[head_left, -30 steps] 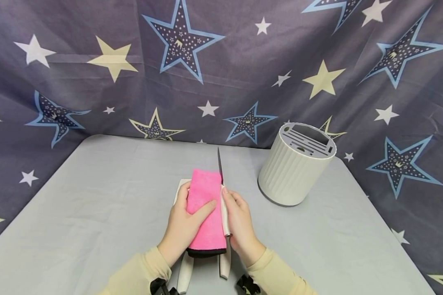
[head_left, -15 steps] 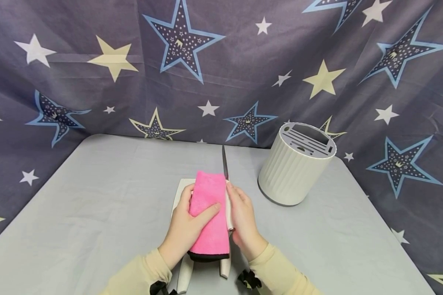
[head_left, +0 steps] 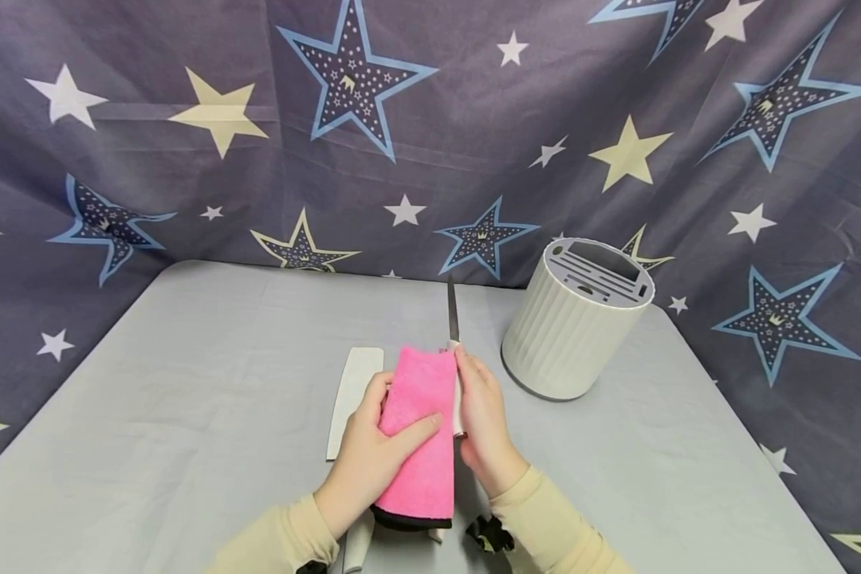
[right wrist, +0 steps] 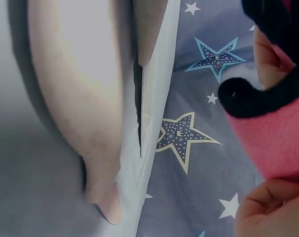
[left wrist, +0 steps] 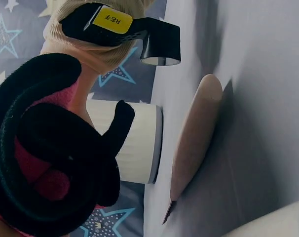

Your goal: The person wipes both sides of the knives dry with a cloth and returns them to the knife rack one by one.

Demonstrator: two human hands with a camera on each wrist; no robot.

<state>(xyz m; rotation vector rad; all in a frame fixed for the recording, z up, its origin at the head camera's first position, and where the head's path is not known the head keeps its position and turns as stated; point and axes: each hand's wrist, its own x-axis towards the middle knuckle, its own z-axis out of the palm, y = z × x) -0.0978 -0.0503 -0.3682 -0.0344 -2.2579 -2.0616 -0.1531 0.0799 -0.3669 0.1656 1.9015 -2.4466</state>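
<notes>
- Your pink cloth (head_left: 423, 434) and knife (head_left: 454, 319) have shifted right, uncovering more of the white cleaver (head_left: 351, 399) on the table (head_left: 186, 399).
- Your left hand (head_left: 380, 454) grips the cloth, thumb across its front.
- Your right hand (head_left: 484, 418) holds the knife's handle along the cloth's right edge, blade away from you.

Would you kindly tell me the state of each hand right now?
Left hand: closed, holding the pink cloth.
Right hand: closed, holding a pale-handled knife, blade pointing away from the person.
</notes>
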